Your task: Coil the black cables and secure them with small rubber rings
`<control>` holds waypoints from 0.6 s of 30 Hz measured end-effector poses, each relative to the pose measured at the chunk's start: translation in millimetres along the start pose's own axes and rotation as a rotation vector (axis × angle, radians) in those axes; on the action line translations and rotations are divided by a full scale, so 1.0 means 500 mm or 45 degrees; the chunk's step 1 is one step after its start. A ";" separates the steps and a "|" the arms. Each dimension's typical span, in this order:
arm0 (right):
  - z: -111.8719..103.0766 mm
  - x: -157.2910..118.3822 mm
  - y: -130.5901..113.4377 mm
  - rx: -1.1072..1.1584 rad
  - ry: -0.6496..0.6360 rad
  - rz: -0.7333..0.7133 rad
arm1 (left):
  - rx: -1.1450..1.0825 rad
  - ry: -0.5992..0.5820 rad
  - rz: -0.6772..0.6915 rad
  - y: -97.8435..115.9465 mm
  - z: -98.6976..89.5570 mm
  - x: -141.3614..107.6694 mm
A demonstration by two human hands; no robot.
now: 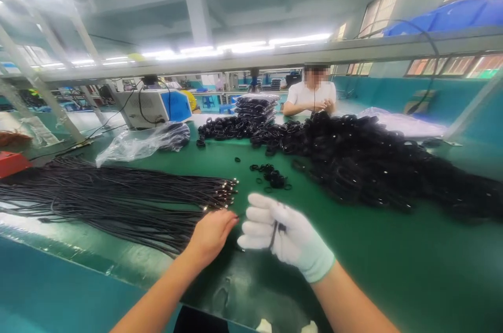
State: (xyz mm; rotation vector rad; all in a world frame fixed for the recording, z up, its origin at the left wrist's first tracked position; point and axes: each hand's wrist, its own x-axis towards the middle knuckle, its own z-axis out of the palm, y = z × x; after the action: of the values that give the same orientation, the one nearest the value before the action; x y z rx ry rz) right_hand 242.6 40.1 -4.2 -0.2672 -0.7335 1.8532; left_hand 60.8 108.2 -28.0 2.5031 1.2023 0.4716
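My left hand (pixel 214 233) is bare, its fingers pinched together at the metal-tipped ends of a long bundle of black cables (pixel 157 186). A short dark piece of cable shows at its fingertips. Just to the right, my right hand (pixel 285 233) wears a white glove, palm turned towards me. A thin black cable (pixel 274 234) with a small dark end crosses its palm, held under the thumb. The fingers are curled and partly hide it. Beyond the glove lie several small black rings (pixel 277 180) on the green table (pixel 220 157).
A large heap of coiled black cables (pixel 353 160) covers the right. Behind are stacked bagged packs (pixel 257 105), a clear plastic bag (pixel 133 141) and a white-and-blue machine (pixel 153 107). A person (pixel 314 94) sits across the table. The table's front edge runs close to me.
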 end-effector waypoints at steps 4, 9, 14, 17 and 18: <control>-0.015 0.007 -0.010 -0.089 0.198 -0.149 | 0.347 -0.044 0.185 0.046 0.016 -0.080; -0.029 0.002 0.043 -0.134 0.021 0.191 | 0.418 0.189 0.641 0.109 -0.080 -0.068; -0.010 -0.009 0.076 0.027 -0.248 0.443 | -0.017 -0.044 0.628 0.084 -0.145 0.012; 0.000 -0.011 0.079 0.134 -0.265 0.448 | -0.441 -0.186 0.474 0.052 -0.109 0.023; 0.001 -0.011 0.076 0.145 -0.264 0.416 | -0.499 -0.188 0.409 0.039 -0.091 0.019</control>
State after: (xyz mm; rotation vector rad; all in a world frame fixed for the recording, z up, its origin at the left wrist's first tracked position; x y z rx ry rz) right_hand 215.3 26.1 -27.5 -0.1268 -0.7544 2.2498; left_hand 60.3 110.9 22.5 2.3378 0.5847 0.5304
